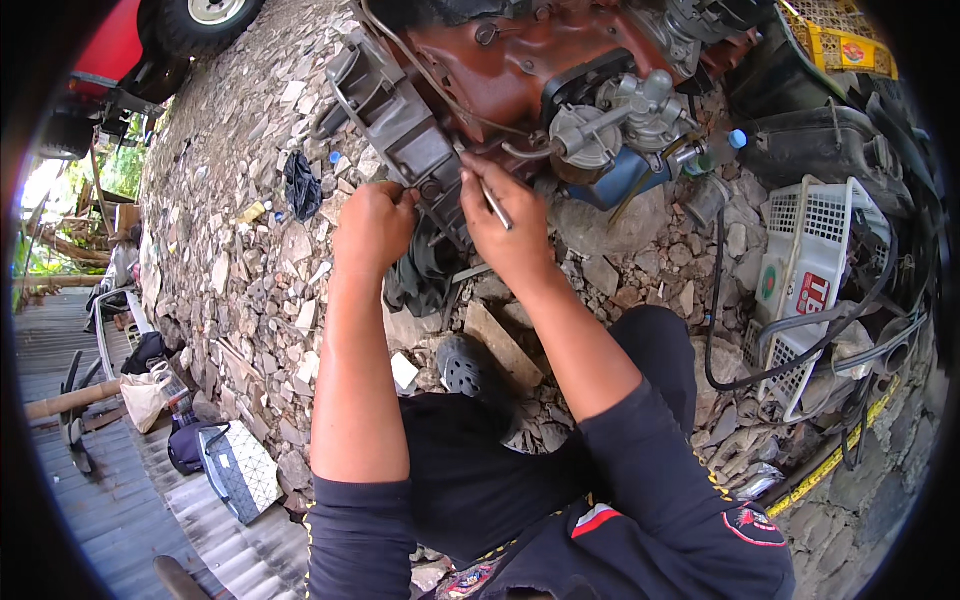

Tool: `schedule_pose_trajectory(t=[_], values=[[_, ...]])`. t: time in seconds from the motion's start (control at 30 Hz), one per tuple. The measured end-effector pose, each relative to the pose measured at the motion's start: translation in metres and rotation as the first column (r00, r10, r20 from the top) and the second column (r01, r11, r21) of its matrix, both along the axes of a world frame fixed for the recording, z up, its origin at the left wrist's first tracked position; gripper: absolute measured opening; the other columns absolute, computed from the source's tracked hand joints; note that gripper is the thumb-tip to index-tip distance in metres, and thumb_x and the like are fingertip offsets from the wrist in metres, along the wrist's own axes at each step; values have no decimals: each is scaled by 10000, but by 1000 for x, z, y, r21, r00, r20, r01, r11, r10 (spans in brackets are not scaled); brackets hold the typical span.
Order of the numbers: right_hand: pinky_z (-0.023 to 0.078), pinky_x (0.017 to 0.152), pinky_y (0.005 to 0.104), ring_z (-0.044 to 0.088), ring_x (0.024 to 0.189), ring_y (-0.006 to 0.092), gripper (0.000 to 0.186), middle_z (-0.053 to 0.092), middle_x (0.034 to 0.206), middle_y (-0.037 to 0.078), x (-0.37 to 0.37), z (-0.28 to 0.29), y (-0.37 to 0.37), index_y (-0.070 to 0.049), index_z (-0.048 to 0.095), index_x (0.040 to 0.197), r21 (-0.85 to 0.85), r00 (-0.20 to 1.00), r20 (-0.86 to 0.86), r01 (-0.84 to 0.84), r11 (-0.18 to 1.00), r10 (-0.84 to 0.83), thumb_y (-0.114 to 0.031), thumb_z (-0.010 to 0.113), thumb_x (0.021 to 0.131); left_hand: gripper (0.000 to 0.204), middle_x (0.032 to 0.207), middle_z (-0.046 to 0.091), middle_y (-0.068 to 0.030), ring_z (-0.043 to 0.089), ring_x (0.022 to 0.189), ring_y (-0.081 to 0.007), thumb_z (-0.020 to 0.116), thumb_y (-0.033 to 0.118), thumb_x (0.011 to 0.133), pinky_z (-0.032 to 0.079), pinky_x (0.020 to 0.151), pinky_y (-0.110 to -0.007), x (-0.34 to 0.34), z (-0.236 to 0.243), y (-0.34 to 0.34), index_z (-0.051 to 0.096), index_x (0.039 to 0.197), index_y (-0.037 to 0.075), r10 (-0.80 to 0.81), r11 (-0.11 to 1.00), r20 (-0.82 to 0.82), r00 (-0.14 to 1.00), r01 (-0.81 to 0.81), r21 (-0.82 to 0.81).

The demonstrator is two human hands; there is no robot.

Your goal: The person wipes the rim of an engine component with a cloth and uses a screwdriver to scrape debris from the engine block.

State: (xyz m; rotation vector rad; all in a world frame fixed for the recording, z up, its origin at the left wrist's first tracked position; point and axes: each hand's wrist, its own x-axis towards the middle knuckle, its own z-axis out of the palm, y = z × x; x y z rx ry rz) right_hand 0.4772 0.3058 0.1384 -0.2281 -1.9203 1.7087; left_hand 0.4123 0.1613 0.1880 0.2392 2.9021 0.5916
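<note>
A reddish-brown engine [480,70] stands on the stony ground in front of me, with a grey ribbed metal cover [415,145] along its left side. My left hand [375,228] is closed at the near end of that cover, thumb and fingertips pinched together; what they hold, if anything, is hidden. Just to its right, my right hand [505,222] grips a slim steel rod-like tool [495,205]. One end of the tool sticks out past the palm, and its tip reaches up against the cover's right edge. Its exact kind cannot be told.
A blue cylindrical filter [620,178] and a round grey metal housing [588,135] sit on the engine's right. White plastic crates [810,250] with a black hose stand farther right. Loose stones cover the ground; a dark crumpled cloth [300,185] lies left. A patterned bag [240,470] rests on corrugated sheets.
</note>
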Motion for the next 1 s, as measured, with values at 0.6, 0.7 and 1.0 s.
schedule_pose_trajectory(t=[0.6,0.7,1.0], values=[[509,586,351,660,609,268,151,661,746,178,10,-9,21,-15,669,1006,205,1000,-3,-19,979,20,-116,611,911,279,885,679,-243,648,869,-437,620,314,906,510,768,-496,3,-1,-1,729,946,61,-16,1000,0,1000,16,-1],[497,563,325,632,575,196,144,652,714,157,25,-9,20,-25,678,999,101,995,80,-60,993,53,-101,598,907,275,881,679,-242,648,869,-435,618,311,908,508,764,-498,4,-2,-3,730,948,63,-39,999,-15,999,39,-30],[523,637,362,684,689,295,186,674,795,199,28,-9,15,-36,665,1041,70,978,23,-207,976,206,-117,628,877,267,914,721,-191,699,851,-302,603,220,925,513,796,-377,-6,-6,-19,715,1033,3,-100,961,145,984,58,269]])
